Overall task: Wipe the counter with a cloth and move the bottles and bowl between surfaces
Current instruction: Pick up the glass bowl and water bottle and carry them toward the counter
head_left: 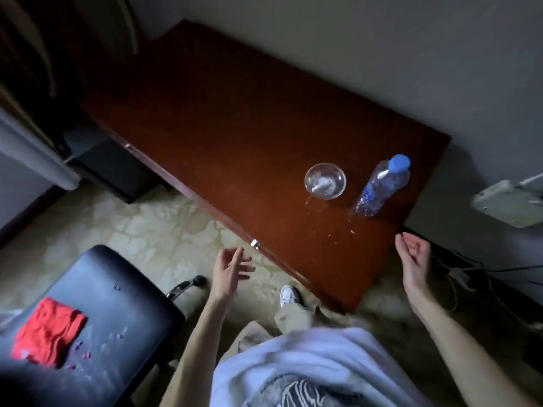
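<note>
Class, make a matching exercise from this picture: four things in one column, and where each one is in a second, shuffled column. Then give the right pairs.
Things:
1. glass bowl
2. red cloth
3. water bottle
4. left hand

Places:
A. on the black chair seat
B. in the air over the floor, holding nothing
C. on the wooden counter, nearest the wall
D. on the counter, left of the blue-capped item

Pairs: 1-D, 2-A, 3-C, 4-B

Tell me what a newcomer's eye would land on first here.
The red cloth jumps out first, lying folded on the dark chair seat at lower left. Next come the blue-capped plastic bottle and the clear glass bowl, side by side near the right end of the reddish-brown counter, with both empty hands held open below it.
</note>
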A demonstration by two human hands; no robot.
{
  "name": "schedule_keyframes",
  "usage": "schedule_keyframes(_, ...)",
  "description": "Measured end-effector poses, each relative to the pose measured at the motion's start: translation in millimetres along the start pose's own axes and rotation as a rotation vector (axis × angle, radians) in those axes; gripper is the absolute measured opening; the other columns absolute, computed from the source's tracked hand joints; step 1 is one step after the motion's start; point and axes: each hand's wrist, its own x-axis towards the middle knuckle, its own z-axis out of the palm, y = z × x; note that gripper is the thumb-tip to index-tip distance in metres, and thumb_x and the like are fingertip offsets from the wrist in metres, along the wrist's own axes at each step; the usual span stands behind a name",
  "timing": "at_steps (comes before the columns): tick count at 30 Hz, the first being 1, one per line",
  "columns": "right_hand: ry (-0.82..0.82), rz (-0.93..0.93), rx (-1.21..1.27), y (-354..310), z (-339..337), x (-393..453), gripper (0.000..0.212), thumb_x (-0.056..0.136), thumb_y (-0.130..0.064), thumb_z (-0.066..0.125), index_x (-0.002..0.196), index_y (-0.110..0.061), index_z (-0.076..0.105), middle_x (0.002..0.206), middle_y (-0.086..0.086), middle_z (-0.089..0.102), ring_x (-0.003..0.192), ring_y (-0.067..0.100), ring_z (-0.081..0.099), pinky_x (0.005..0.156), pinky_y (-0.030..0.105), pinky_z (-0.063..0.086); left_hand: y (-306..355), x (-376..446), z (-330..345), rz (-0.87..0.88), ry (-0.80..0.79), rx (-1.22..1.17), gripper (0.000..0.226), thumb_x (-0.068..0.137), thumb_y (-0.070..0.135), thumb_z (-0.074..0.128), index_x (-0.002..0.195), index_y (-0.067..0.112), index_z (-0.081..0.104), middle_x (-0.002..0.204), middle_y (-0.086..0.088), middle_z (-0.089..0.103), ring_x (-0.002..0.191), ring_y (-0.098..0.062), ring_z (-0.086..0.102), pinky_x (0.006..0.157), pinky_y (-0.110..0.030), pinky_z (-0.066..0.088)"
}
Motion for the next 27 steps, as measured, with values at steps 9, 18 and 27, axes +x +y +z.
schedule_keyframes(9,0.034,-0.150,-0.026,-59,52,40,0.117,0.042,-0.040,0.091,0.139,-0.015,0.031,0.146,0.000,0.040,0.134,0.010,0.040,0.110,0.030,0.029,122,135,87,0.077,-0.455,0.434,0.078,0.094,0.067,0.040,0.150,0.013,0.038,0.148,-0.013,0.051,0.129,-0.032,0.058,0.108,-0.050,0.049)
schedule_keyframes(18,0.265,-0.124,0.045,-79,106,51,0.096,0.039,-0.027,0.097,0.119,-0.038,0.046,0.119,-0.008,0.055,0.106,-0.006,0.056,0.092,0.014,0.046,152,179,163,0.046,-0.770,0.509,0.034,0.102,0.051,0.041,0.113,0.020,0.050,0.102,-0.007,0.067,0.094,-0.041,0.073,0.068,-0.048,0.064)
schedule_keyframes(27,0.465,-0.094,0.053,-75,116,57,0.068,0.052,-0.015,0.094,0.107,-0.022,0.055,0.100,-0.003,0.063,0.088,0.002,0.063,0.083,0.019,0.048,146,190,185,0.008,-0.743,0.554,0.041,0.103,0.047,0.039,0.132,0.019,0.044,0.129,-0.016,0.052,0.109,-0.050,0.064,0.051,-0.047,0.063)
